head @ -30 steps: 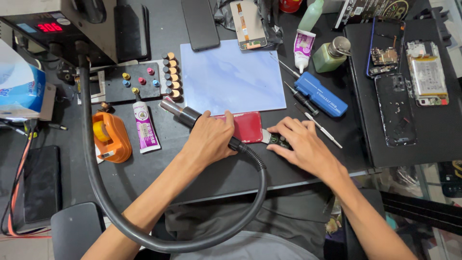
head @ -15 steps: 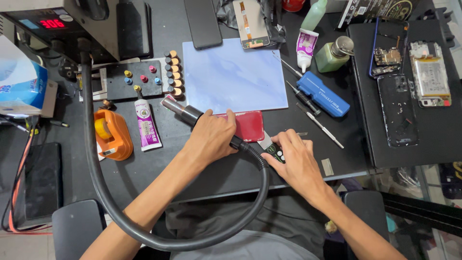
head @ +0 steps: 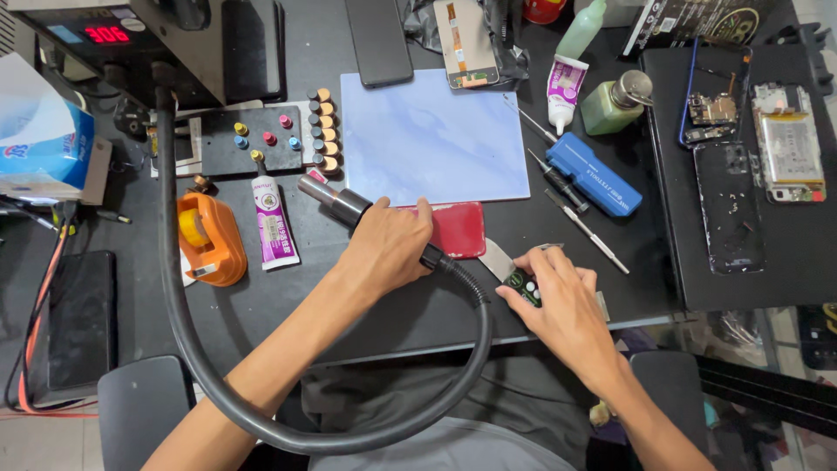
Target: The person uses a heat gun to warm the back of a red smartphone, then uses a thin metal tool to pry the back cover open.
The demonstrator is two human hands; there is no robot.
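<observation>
Centrally, the left hand wraps its grip around the handle of a hot-air wand, whose metal nozzle points toward the upper left and whose grey hose loops down past the lower edge. Just right of that fist lies a red phone, partly hidden by the fingers. Lower right of centre, the right hand pinches a small dark tool with green marks (its blade slants toward the phone's corner). A pale blue mat covers the dark counter above.
</observation>
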